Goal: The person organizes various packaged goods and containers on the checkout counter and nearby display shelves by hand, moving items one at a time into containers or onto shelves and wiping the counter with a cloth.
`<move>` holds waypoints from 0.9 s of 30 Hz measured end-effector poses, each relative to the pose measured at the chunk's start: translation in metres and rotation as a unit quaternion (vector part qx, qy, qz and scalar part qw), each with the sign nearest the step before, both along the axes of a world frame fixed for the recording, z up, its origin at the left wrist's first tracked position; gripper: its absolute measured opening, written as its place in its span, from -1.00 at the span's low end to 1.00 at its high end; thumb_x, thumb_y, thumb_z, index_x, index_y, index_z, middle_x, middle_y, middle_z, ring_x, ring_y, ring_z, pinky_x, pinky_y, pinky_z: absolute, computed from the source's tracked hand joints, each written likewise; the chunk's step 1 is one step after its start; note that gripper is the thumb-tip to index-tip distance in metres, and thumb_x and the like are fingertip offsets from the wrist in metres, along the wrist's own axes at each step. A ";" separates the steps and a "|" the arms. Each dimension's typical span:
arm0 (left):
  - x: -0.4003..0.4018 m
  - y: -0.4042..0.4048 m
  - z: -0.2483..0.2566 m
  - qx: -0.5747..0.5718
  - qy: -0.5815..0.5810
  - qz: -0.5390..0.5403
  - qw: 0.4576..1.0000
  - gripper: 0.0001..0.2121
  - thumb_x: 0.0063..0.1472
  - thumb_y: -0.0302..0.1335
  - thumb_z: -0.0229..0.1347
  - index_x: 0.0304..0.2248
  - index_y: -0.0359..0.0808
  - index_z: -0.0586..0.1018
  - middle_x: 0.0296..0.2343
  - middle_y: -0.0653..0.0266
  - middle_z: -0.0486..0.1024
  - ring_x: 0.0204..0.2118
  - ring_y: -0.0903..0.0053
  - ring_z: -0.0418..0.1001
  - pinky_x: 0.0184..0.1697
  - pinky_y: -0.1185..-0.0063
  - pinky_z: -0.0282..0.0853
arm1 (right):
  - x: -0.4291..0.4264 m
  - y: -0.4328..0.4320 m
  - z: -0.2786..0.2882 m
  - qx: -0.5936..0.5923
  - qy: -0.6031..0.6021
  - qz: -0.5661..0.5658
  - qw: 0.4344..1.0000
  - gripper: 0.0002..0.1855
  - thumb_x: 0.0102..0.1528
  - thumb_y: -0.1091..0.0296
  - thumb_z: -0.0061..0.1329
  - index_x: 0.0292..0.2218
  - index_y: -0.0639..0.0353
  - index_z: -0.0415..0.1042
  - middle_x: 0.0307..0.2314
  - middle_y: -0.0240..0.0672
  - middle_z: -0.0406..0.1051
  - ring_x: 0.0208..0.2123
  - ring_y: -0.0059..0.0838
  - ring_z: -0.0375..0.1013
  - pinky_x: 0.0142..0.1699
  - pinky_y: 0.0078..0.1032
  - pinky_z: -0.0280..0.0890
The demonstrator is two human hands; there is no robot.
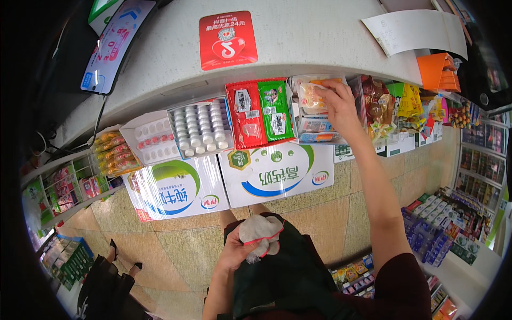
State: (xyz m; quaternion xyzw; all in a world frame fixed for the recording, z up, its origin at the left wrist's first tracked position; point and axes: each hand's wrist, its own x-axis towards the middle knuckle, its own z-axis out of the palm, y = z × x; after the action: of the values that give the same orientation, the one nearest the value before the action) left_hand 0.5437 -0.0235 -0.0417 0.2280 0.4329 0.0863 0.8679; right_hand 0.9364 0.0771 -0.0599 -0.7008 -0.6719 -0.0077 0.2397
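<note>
My left hand [236, 250] is closed around a bunched pair of light grey knitted work gloves [261, 234] with red edging, in front of my dark apron. My right hand [340, 106] reaches into an open carton [297, 110] of small packaged snacks. Its fingertips touch a cream-coloured snack packet [310, 96] in the upper part of the carton; whether they grip it I cannot tell. Blue and white packets [316, 125] lie in the lower part. Directly left of this carton is a red box with red packets [248, 114] and green packets [275, 108].
Milk cartons [276, 174] stand below the snack row. Leftward are a tray of white-capped containers [204, 128] and a candy tray [156, 138]. A clear bin [374, 104] is right of my hand. The counter [304, 36] curves behind. Another person [106, 286] stands at lower left.
</note>
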 end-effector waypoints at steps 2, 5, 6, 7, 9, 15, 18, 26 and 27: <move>0.001 0.001 0.001 -0.002 0.003 0.007 1.000 -0.56 0.02 -0.57 0.15 -0.07 -0.33 0.34 -0.20 0.27 0.43 -0.15 0.55 0.39 -0.08 0.53 0.31 | 0.008 -0.006 -0.001 -0.030 0.048 0.041 0.998 -0.65 -0.15 0.73 -0.13 -0.30 0.15 0.43 -0.21 -0.25 0.30 -0.13 -0.26 0.26 -0.08 -0.44 0.21; 0.000 0.000 0.004 -0.004 0.004 0.018 1.000 -0.57 0.02 -0.58 0.15 -0.08 -0.33 0.36 -0.21 0.27 0.44 -0.16 0.55 0.40 -0.09 0.54 0.31 | -0.002 -0.008 0.015 -0.008 0.074 0.045 0.996 -0.68 -0.14 0.73 -0.12 -0.31 0.20 0.44 -0.27 -0.24 0.33 -0.16 -0.24 0.29 -0.10 -0.47 0.24; 0.000 0.000 0.005 -0.007 0.008 0.017 1.000 -0.58 0.02 -0.59 0.14 -0.08 -0.33 0.36 -0.21 0.28 0.44 -0.16 0.55 0.40 -0.09 0.54 0.32 | -0.004 -0.011 0.018 0.040 0.057 0.021 0.997 -0.69 -0.15 0.73 -0.11 -0.32 0.20 0.43 -0.29 -0.25 0.34 -0.19 -0.23 0.31 -0.11 -0.46 0.25; 0.000 0.000 0.006 -0.010 0.012 0.017 1.000 -0.58 0.02 -0.59 0.14 -0.09 -0.33 0.37 -0.22 0.28 0.44 -0.16 0.56 0.40 -0.09 0.54 0.32 | -0.007 -0.015 0.019 0.089 0.039 -0.002 0.995 -0.70 -0.15 0.73 -0.10 -0.33 0.21 0.43 -0.32 -0.26 0.35 -0.22 -0.23 0.32 -0.12 -0.45 0.25; 0.000 -0.002 0.007 -0.015 0.019 0.025 0.999 -0.59 0.01 -0.60 0.14 -0.10 -0.33 0.38 -0.22 0.28 0.45 -0.17 0.56 0.40 -0.09 0.54 0.32 | -0.018 -0.036 0.014 0.117 0.057 -0.065 0.989 -0.78 -0.12 0.68 -0.05 -0.35 0.25 0.41 -0.39 -0.26 0.38 -0.33 -0.29 0.36 -0.22 -0.47 0.27; -0.006 -0.015 0.003 -0.022 0.021 0.069 0.997 -0.60 0.04 -0.59 0.12 -0.09 -0.33 0.37 -0.21 0.28 0.44 -0.17 0.56 0.40 -0.09 0.55 0.32 | -0.096 -0.120 -0.024 0.001 0.235 -0.157 0.959 -0.81 -0.12 0.63 -0.04 -0.37 0.25 0.38 -0.52 -0.27 0.37 -0.49 -0.41 0.37 -0.39 -0.56 0.27; -0.007 -0.021 0.000 -0.042 0.026 0.136 0.990 -0.60 0.11 -0.53 0.06 -0.04 -0.32 0.31 -0.18 0.28 0.41 -0.18 0.56 0.40 -0.12 0.56 0.33 | -0.147 -0.148 -0.040 -0.104 0.324 -0.079 0.937 -0.70 -0.12 0.55 0.01 -0.26 0.24 0.36 -0.37 -0.21 0.36 -0.33 -0.33 0.37 -0.23 -0.50 0.27; -0.015 -0.042 0.007 0.020 -0.045 0.076 0.996 -0.36 0.18 -0.33 -0.01 0.16 -0.15 -0.08 -0.07 0.15 0.29 -0.39 0.67 0.37 -0.39 0.72 0.31 | -0.201 -0.178 -0.038 -0.205 0.662 -0.233 0.682 -0.73 0.04 0.58 -0.13 -0.17 0.20 0.32 -0.27 -0.38 0.37 -0.26 -0.61 0.35 -0.14 -0.59 0.26; -0.021 -0.043 0.011 0.044 -0.010 0.073 0.996 -0.36 0.18 -0.37 0.00 0.16 -0.17 -0.08 -0.07 0.12 0.29 -0.40 0.70 0.35 -0.39 0.73 0.30 | -0.181 -0.174 -0.041 -0.129 0.622 -0.325 0.700 -0.68 0.07 0.47 -0.10 -0.11 0.23 0.26 -0.18 -0.31 0.33 -0.18 -0.56 0.31 -0.07 -0.58 0.23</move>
State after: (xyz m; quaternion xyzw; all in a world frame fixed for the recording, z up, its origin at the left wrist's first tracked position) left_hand 0.5228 -0.0661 -0.0308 0.2329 0.4358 0.1704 0.8525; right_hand 0.7558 -0.0972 -0.1005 -0.7453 -0.0944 0.4393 0.4925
